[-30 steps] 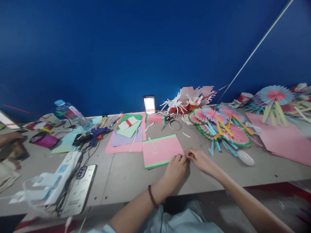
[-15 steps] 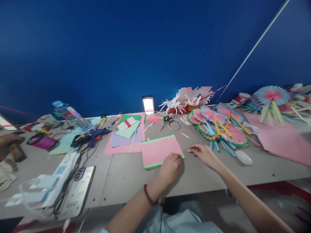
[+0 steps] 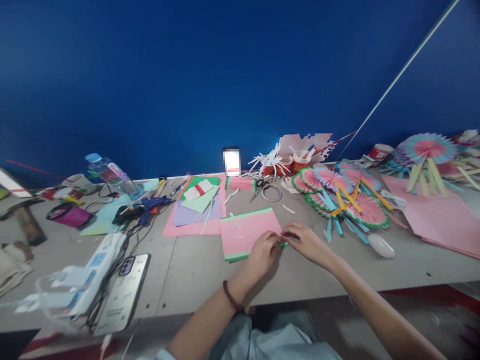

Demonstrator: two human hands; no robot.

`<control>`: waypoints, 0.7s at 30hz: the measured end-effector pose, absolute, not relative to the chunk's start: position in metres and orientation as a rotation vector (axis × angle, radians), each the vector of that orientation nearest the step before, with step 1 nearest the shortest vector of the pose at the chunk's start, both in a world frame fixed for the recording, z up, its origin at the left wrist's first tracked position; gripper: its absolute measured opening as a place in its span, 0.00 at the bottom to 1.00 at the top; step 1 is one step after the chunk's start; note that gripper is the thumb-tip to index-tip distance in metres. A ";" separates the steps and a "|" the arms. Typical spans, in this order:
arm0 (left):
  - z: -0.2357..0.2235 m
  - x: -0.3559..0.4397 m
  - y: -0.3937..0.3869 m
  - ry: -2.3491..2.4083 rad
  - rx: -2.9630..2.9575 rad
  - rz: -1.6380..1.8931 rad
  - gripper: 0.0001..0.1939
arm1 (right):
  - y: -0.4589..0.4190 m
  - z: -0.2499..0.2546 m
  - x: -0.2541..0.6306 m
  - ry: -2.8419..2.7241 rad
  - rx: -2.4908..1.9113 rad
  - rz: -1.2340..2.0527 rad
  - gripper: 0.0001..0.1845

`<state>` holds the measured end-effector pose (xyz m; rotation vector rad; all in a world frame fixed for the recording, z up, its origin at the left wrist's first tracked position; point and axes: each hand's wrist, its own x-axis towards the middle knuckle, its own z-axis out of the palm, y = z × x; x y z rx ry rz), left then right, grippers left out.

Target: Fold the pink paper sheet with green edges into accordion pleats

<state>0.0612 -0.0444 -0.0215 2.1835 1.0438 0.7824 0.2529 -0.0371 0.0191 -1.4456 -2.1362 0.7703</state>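
A pink paper sheet (image 3: 243, 232) with green strips along its far and near edges lies flat on the grey table (image 3: 195, 270). My left hand (image 3: 262, 252) and my right hand (image 3: 305, 242) meet at the sheet's near right corner. Both hands have their fingers curled and pinch the paper edge there. A dark bead bracelet sits on my left wrist. A small white strip lies on the sheet's upper part.
Finished pink and green paper fans (image 3: 343, 197) with coloured sticks lie to the right, with pink sheets (image 3: 438, 215) beyond. Scissors (image 3: 260, 186), tape rings and red cups (image 3: 296, 161) stand behind. A glue gun (image 3: 146, 206), power strip (image 3: 101, 255), phone (image 3: 125, 290) and bottle (image 3: 110, 175) lie left.
My right hand, apart from the sheet half a second ago, has come back to its corner and now meets my left hand there. The person's arm at far left has gone.
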 end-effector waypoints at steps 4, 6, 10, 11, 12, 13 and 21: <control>-0.017 0.062 -0.044 1.026 2.166 0.789 0.10 | -0.045 0.021 0.253 -2.143 -1.409 0.847 0.08; -0.016 0.062 -0.045 1.026 2.163 0.798 0.09 | -0.046 0.019 0.255 -2.139 -1.401 0.848 0.08; -0.014 0.062 -0.044 1.020 2.168 0.829 0.09 | -0.045 0.016 0.255 -2.118 -1.396 0.826 0.06; -0.014 0.062 -0.044 1.024 2.168 0.843 0.09 | -0.045 0.016 0.254 -2.107 -1.392 0.836 0.07; -0.014 0.062 -0.044 1.031 2.166 0.859 0.09 | -0.045 0.017 0.254 -2.096 -1.388 0.854 0.08; -0.014 0.062 -0.043 1.038 2.164 0.873 0.09 | -0.045 0.019 0.253 -2.082 -1.389 0.877 0.08; -0.011 0.059 -0.039 1.115 1.960 0.914 0.12 | -0.040 0.040 0.245 -2.023 -1.453 1.014 0.16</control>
